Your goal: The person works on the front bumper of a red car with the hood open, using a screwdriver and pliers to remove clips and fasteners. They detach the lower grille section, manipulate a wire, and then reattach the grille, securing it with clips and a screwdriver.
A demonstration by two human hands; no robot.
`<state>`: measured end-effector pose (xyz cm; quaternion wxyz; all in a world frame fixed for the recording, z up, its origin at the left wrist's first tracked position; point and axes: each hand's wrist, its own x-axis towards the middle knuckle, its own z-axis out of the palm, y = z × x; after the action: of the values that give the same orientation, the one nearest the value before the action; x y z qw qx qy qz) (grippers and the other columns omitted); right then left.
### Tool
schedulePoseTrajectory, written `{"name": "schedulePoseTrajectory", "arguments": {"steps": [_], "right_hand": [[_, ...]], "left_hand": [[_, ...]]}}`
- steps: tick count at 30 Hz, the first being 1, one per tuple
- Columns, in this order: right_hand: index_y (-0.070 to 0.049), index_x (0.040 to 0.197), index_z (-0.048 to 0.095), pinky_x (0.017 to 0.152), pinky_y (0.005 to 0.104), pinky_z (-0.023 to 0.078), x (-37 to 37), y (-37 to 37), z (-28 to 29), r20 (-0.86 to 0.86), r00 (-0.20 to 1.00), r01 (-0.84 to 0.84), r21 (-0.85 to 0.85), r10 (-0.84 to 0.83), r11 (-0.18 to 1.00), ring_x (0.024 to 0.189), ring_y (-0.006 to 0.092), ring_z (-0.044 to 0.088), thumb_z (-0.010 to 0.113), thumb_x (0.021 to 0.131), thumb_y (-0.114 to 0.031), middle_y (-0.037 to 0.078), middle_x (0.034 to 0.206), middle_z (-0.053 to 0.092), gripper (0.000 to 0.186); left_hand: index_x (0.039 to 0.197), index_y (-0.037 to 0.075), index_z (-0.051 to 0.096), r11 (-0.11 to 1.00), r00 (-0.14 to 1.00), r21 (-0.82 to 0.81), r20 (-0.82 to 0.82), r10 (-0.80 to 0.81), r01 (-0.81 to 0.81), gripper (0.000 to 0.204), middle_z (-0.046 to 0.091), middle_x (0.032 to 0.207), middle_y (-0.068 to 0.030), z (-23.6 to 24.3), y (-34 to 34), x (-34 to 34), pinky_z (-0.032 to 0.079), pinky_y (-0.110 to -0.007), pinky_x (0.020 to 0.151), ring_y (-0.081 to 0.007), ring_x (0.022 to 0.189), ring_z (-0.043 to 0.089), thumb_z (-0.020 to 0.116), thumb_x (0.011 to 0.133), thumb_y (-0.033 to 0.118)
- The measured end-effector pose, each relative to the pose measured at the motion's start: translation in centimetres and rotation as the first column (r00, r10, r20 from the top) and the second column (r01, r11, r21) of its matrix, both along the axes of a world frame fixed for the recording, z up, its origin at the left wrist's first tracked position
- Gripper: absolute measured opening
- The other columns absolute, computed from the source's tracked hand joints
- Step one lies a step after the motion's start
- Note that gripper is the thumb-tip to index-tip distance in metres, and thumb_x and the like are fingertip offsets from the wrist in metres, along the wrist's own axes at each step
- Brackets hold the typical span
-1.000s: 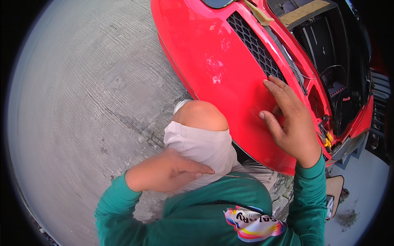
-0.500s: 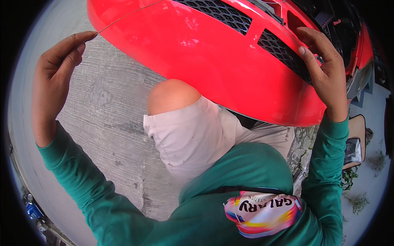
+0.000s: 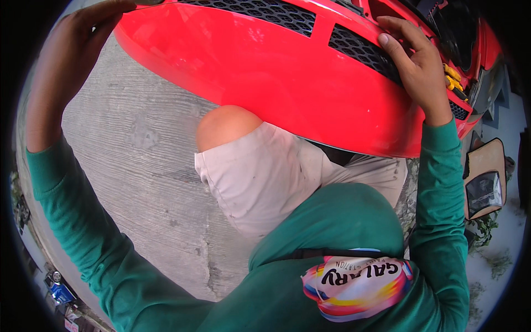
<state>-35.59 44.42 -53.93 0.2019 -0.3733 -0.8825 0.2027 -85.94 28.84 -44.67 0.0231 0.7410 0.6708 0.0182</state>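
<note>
A large red car bumper (image 3: 265,94) with black mesh grilles (image 3: 359,52) lies across the upper part of the view, against my bent leg. At the far upper left my left hand (image 3: 77,50) is closed in a pinch at the picture's edge. A thin wire (image 3: 157,5) runs from its fingertips toward the bumper's upper edge; much of it is out of view. My right hand (image 3: 417,66) curls over the bumper's upper rim beside the right grille, thumb in front and fingers behind.
A yellow-handled tool (image 3: 453,80) rests on the bumper just right of my right wrist. Grooved concrete (image 3: 144,166) spreads on the left. A tan mat-like piece with a dark packet (image 3: 484,191) lies at the right, near small plants. A blue vehicle (image 3: 60,291) stands far off at the lower left.
My left hand has moved up and slightly left, drawing the wire partly out of view. My right hand has shifted up and left along the bumper's rim, and the yellow-handled tool now shows.
</note>
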Motion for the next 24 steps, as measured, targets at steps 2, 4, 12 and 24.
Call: {"name": "schedulePoseTrajectory", "arguments": {"steps": [2, 4, 12, 24], "right_hand": [[-0.006, 0.137, 0.073, 0.1, 0.0294, 0.05, 0.2, 0.0, 0.0, -0.004, 1.0, 0.004, -0.002, -0.004, 1.0, 0.115, 0.0151, 0.067, 0.071, 0.107, -0.026, 0.005, 0.13, 0.075, 0.036], [-0.006, 0.137, 0.073, 0.1, 0.0293, 0.05, 0.3, 0.3, -0.1, -0.006, 1.0, -0.003, -0.005, 0.003, 1.0, 0.114, 0.0147, 0.067, 0.072, 0.106, -0.026, 0.005, 0.13, 0.075, 0.036], [-0.006, 0.138, 0.072, 0.101, 0.03, 0.052, 0.4, 0.4, -0.5, -0.042, 0.999, 0.0, -0.021, -0.001, 1.0, 0.112, 0.0149, 0.068, 0.073, 0.106, -0.028, 0.005, 0.129, 0.076, 0.039], [-0.008, 0.139, 0.072, 0.101, 0.03, 0.052, 0.4, 0.4, -0.7, -0.041, 0.999, 0.004, 0.007, -0.004, 1.0, 0.114, 0.0153, 0.068, 0.073, 0.106, -0.03, 0.005, 0.131, 0.077, 0.04]], "left_hand": [[0.136, 0.002, 0.074, 1.0, 1.0, -0.006, -0.029, 0.007, -0.007, 0.03, 0.079, 0.128, -0.0157, 0.1, 0.8, 0.0, 0.059, -0.037, 0.102, -0.0294, 0.118, 0.077, 0.061, 0.111, 0.013], [0.136, 0.002, 0.074, 0.999, 0.999, -0.028, -0.045, 0.021, -0.022, 0.03, 0.079, 0.128, -0.0156, 0.2, 1.2, 0.6, 0.059, -0.037, 0.101, -0.0298, 0.117, 0.078, 0.061, 0.111, 0.014], [0.135, 0.003, 0.075, 0.999, 0.999, -0.038, -0.032, 0.034, -0.035, 0.029, 0.08, 0.126, -0.0151, 0.4, 1.3, 0.7, 0.059, -0.036, 0.099, -0.0279, 0.116, 0.078, 0.062, 0.111, 0.016], [0.131, 0.009, 0.078, 0.999, 0.998, 0.017, -0.058, 0.034, -0.033, 0.029, 0.082, 0.116, -0.015, -0.7, 0.6, 0.6, 0.06, -0.036, 0.091, -0.0304, 0.101, 0.079, 0.065, 0.111, 0.023]]}}
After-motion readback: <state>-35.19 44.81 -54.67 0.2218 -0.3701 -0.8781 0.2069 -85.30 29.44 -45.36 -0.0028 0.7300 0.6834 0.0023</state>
